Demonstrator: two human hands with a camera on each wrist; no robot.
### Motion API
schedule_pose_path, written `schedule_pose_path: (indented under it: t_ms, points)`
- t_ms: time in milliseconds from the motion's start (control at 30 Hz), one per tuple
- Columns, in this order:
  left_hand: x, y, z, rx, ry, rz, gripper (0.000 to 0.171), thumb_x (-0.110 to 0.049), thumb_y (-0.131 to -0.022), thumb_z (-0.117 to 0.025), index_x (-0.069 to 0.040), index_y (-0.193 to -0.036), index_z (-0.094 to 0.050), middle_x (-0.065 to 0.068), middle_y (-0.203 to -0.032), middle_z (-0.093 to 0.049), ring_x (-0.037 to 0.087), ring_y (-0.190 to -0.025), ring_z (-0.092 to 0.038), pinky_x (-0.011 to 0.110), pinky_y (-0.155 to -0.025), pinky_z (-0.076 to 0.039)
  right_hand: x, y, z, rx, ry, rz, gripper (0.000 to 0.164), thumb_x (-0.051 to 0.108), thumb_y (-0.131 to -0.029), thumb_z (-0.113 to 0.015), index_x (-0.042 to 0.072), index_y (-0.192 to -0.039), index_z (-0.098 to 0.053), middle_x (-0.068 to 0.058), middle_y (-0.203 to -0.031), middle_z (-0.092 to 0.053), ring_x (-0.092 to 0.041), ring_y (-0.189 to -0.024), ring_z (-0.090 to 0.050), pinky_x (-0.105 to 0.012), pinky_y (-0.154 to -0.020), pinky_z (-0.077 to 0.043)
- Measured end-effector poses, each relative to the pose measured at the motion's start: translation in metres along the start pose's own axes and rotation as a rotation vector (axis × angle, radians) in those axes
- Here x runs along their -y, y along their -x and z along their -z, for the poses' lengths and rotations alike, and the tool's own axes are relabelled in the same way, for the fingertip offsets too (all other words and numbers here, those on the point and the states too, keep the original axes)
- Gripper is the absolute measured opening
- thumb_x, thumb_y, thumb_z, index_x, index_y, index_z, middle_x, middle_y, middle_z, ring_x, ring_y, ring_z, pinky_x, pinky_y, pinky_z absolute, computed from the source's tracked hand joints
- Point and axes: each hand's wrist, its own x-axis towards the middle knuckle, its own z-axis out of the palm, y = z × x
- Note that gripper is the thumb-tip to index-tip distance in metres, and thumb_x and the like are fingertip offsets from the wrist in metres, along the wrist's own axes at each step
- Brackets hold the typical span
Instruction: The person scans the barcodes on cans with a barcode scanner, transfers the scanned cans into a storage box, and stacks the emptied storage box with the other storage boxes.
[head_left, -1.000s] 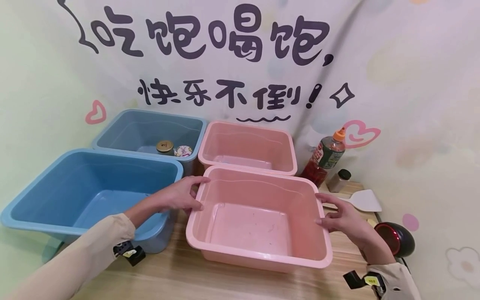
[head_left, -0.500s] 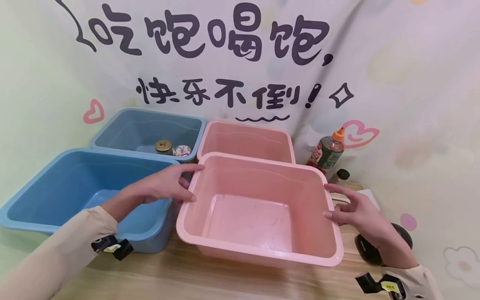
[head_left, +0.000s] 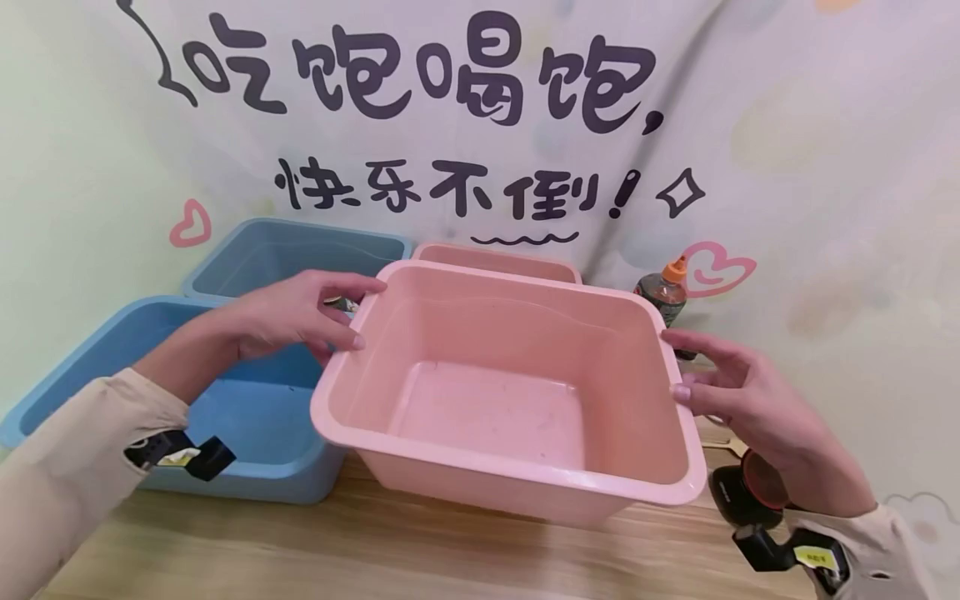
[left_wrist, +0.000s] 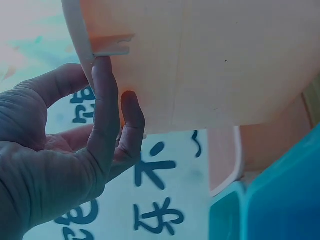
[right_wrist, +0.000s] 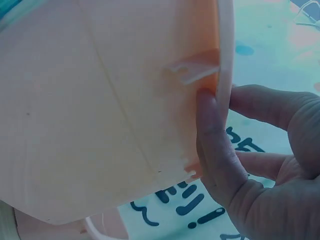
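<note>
An empty pink plastic basin (head_left: 487, 417) is held up above the wooden table, its near side lower in the head view. My left hand (head_left: 288, 312) grips its left rim, thumb on top. In the left wrist view, fingers (left_wrist: 104, 110) curl under the rim against the outer wall. On the other side my right hand (head_left: 750, 396) pinches the right rim; the right wrist view shows a finger (right_wrist: 212, 125) beneath the lip and the thumb outside. Behind it, a second pink basin (head_left: 498, 260) is mostly hidden.
A blue basin (head_left: 247, 417) stands at the left, with a grey-blue basin (head_left: 300, 250) behind it. At the right are an orange-capped sauce bottle (head_left: 663, 287) and a black rounded device (head_left: 742, 492). A printed cloth (head_left: 480, 150) hangs at the back of the wooden table (head_left: 420, 550).
Both hands have raised the pink basin from near the tabletop, bringing it higher and nearer. It now covers most of the rear pink basin and part of the bottle.
</note>
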Motion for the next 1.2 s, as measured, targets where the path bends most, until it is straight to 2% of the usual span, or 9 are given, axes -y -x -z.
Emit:
schedule_pose_path:
  t_ms: [367,567,667,767,967,1033,1100,1167,1200]
  points:
    - [-0.019,0.020,0.036,-0.114,-0.121,-0.037,0.072,-0.012,-0.087,-0.072,-0.012,-0.152,-0.041,0.016,-0.140,-0.051,0.023,-0.101,-0.066,0.047,-0.072,-0.062,0.035,-0.021,-0.014,0.005,-0.070,0.044,0.054,-0.016,-0.095,-0.048,0.006,-0.144,-0.048,-0.012,-0.108,-0.076,-0.019,-0.094,-0.075,-0.033,-0.080,-0.061]
    - [-0.019,0.032,0.065,-0.119,-0.215,0.003,0.070,-0.016,-0.090,-0.070,-0.017,-0.153,-0.038,0.013,-0.143,-0.049,0.021,-0.103,-0.067,0.044,-0.078,-0.061,0.053,-0.039,-0.034,-0.039,-0.039,0.038,0.055,-0.012,-0.094,-0.056,0.003,-0.146,-0.046,-0.008,-0.131,-0.065,-0.020,-0.099,-0.074,-0.033,-0.084,-0.060]
    - [-0.016,0.038,0.080,-0.125,-0.263,0.019,0.069,-0.017,-0.092,-0.069,-0.018,-0.153,-0.037,0.012,-0.147,-0.046,0.020,-0.104,-0.065,0.044,-0.078,-0.060,0.063,-0.047,-0.049,-0.042,0.012,0.001,0.059,-0.006,-0.093,-0.061,0.004,-0.148,-0.042,-0.010,-0.121,-0.071,-0.021,-0.098,-0.074,-0.032,-0.084,-0.059]
    - [-0.010,0.045,0.092,-0.134,-0.304,0.027,0.068,-0.016,-0.093,-0.068,-0.018,-0.153,-0.036,0.012,-0.147,-0.044,0.019,-0.105,-0.064,0.045,-0.074,-0.061,0.068,-0.057,-0.064,-0.042,0.005,-0.019,0.062,-0.004,-0.091,-0.065,0.004,-0.148,-0.041,-0.015,-0.101,-0.076,-0.022,-0.094,-0.075,-0.034,-0.081,-0.060]
    - [0.003,0.060,0.115,-0.180,-0.400,0.066,0.071,-0.018,-0.092,-0.069,-0.017,-0.154,-0.035,0.015,-0.144,-0.044,0.017,-0.098,-0.065,0.045,-0.070,-0.061,0.070,-0.077,-0.092,-0.076,0.016,-0.034,0.063,-0.002,-0.088,-0.071,0.006,-0.145,-0.046,-0.012,-0.096,-0.077,-0.020,-0.090,-0.075,-0.033,-0.082,-0.061]
    - [0.008,0.064,0.123,-0.191,-0.430,0.086,0.073,-0.019,-0.091,-0.070,-0.016,-0.155,-0.034,0.018,-0.145,-0.044,0.015,-0.096,-0.065,0.045,-0.069,-0.061,0.069,-0.086,-0.102,-0.076,0.011,-0.019,0.062,-0.003,-0.087,-0.071,0.005,-0.144,-0.047,-0.009,-0.107,-0.074,-0.019,-0.089,-0.075,-0.036,-0.084,-0.060]
    - [0.012,0.068,0.132,-0.198,-0.461,0.109,0.075,-0.020,-0.091,-0.070,-0.015,-0.155,-0.032,0.020,-0.147,-0.042,0.013,-0.096,-0.063,0.045,-0.069,-0.061,0.066,-0.094,-0.113,-0.070,-0.016,-0.006,0.063,-0.005,-0.086,-0.070,0.004,-0.144,-0.047,-0.011,-0.110,-0.072,-0.018,-0.086,-0.075,-0.038,-0.085,-0.060]
    - [0.016,0.071,0.140,-0.205,-0.482,0.137,0.076,-0.020,-0.091,-0.070,-0.014,-0.156,-0.030,0.023,-0.149,-0.040,0.013,-0.094,-0.064,0.044,-0.069,-0.060,0.063,-0.102,-0.123,-0.061,-0.046,0.006,0.066,-0.008,-0.085,-0.070,0.003,-0.145,-0.045,-0.012,-0.123,-0.067,-0.018,-0.085,-0.074,-0.040,-0.086,-0.060]
    - [0.018,0.073,0.143,-0.212,-0.491,0.151,0.077,-0.020,-0.092,-0.070,-0.013,-0.156,-0.029,0.024,-0.149,-0.039,0.013,-0.093,-0.064,0.044,-0.069,-0.060,0.062,-0.106,-0.128,-0.056,-0.062,0.009,0.067,-0.009,-0.085,-0.069,0.002,-0.146,-0.045,-0.017,-0.126,-0.064,-0.017,-0.085,-0.074,-0.040,-0.087,-0.059]
